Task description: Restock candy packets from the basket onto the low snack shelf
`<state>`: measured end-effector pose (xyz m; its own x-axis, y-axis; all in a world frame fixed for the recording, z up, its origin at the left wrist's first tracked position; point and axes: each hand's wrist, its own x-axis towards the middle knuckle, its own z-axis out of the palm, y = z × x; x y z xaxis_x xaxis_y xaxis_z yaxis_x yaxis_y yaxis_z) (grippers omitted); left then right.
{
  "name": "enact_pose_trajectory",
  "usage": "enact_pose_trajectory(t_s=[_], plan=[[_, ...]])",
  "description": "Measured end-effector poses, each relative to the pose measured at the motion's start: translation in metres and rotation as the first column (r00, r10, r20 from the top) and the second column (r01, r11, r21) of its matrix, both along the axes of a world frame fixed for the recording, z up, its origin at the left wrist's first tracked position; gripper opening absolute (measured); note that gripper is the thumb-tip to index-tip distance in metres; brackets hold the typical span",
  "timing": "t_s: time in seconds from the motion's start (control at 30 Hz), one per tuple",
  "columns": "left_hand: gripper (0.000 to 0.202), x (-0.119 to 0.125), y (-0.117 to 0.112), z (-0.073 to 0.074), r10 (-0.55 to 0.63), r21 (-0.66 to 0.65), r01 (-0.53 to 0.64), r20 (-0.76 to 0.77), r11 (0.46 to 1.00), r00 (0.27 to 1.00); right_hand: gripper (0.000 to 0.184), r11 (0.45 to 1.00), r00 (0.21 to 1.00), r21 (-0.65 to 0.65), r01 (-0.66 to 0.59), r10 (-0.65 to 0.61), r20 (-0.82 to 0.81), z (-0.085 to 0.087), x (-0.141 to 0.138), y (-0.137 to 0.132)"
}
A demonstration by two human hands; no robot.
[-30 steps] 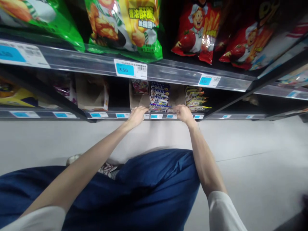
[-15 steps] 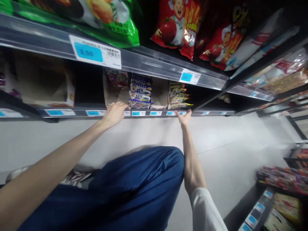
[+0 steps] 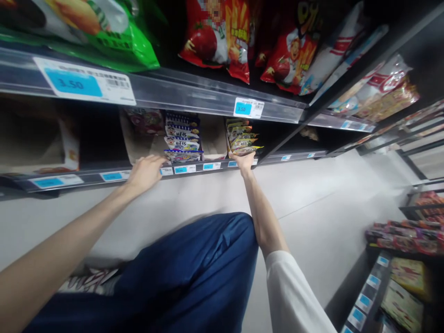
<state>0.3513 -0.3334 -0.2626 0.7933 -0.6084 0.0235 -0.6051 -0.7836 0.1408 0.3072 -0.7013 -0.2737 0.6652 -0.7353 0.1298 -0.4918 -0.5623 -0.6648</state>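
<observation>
My left hand [image 3: 144, 171] rests on the front rail of the bottom shelf [image 3: 114, 175], fingers curled over the edge of a brown cardboard display box [image 3: 138, 145]. Beside it stands a stack of blue and white snack packets [image 3: 182, 138]. My right hand [image 3: 244, 161] reaches the rail just under a stack of yellow snack packets [image 3: 242, 138], its fingertips touching the lowest packet. Whether it grips that packet is hidden. My blue-trousered knee [image 3: 201, 259] fills the foreground.
Green chip bags [image 3: 104, 32] and red chip bags [image 3: 222, 37] fill the shelf above, with price tags [image 3: 85, 82] on its rail. An open cardboard box [image 3: 38, 148] sits at left. Another low rack of packets [image 3: 405, 231] stands at right across the pale floor [image 3: 329, 203].
The view has swung right. My right hand moved from the middle box over to the yellow packets. My left hand stayed on the rail by the brown box.
</observation>
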Motion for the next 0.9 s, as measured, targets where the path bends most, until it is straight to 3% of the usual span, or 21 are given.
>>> enact_pose_trajectory(t_s=[0.1,0.37,0.67,0.9], plan=[[0.040,0.000,0.000,0.002,-0.001,-0.005,0.001,-0.010,1.000,1.000,0.095,0.996,0.998,0.066,0.063,-0.064,0.015,0.006,0.000,0.007],[0.041,-0.001,0.000,-0.002,0.014,-0.018,-0.014,0.003,1.000,1.000,0.099,0.991,0.984,0.020,0.131,-0.128,-0.124,0.025,-0.002,0.043],[0.042,-0.001,0.003,-0.005,0.008,-0.063,-0.007,0.018,0.998,1.000,0.092,0.994,0.987,0.021,0.106,-0.103,-0.121,0.030,-0.009,0.046],[0.042,-0.002,0.002,-0.009,0.011,-0.021,-0.009,0.072,1.000,0.997,0.099,0.996,0.993,0.060,0.070,-0.064,-0.097,0.024,-0.015,0.044]])
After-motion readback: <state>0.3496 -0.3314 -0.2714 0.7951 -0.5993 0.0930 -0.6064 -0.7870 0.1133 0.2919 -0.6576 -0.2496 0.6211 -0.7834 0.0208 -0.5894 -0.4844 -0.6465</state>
